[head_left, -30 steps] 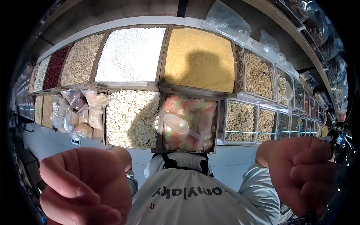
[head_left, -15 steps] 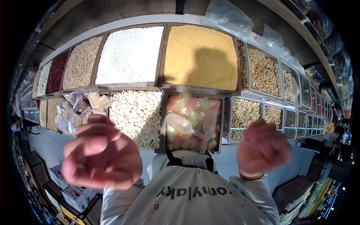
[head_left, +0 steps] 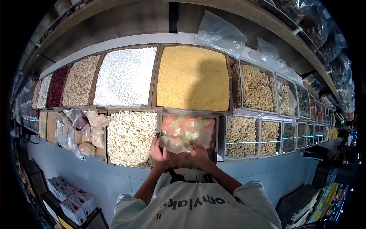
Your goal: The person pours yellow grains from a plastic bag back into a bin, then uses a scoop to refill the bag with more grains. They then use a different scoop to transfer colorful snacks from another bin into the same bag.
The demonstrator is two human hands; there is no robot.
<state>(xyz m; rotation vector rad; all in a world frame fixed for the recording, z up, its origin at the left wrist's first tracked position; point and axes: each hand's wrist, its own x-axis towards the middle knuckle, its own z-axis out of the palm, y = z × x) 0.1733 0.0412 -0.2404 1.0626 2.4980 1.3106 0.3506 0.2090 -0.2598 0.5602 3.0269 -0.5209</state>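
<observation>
A translucent plastic scoop (head_left: 173,145) lies over the bin of red and green wrapped pieces (head_left: 190,126), low in the middle. My left hand (head_left: 159,154) is at the scoop's bowl end, near the bin's left wall, its fingers somewhat apart and touching or beside the bowl. At the handle end, my right hand (head_left: 199,155) has its fingers closed round the scoop's handle. Just left of my left hand is the bin of pale, flat, curved pieces (head_left: 131,137).
Behind are bins of yellow grain (head_left: 192,80) and white grain (head_left: 124,78). Peanut bins (head_left: 242,133) stand to the right, bagged goods (head_left: 87,133) to the left. Clear plastic bags (head_left: 221,34) lie along the back ledge; white boxes (head_left: 78,206) sit at lower left.
Both hands have come down and inward from either side, raised near the camera, to the scoop. The right hand has taken hold of its handle. The view has tilted up a little.
</observation>
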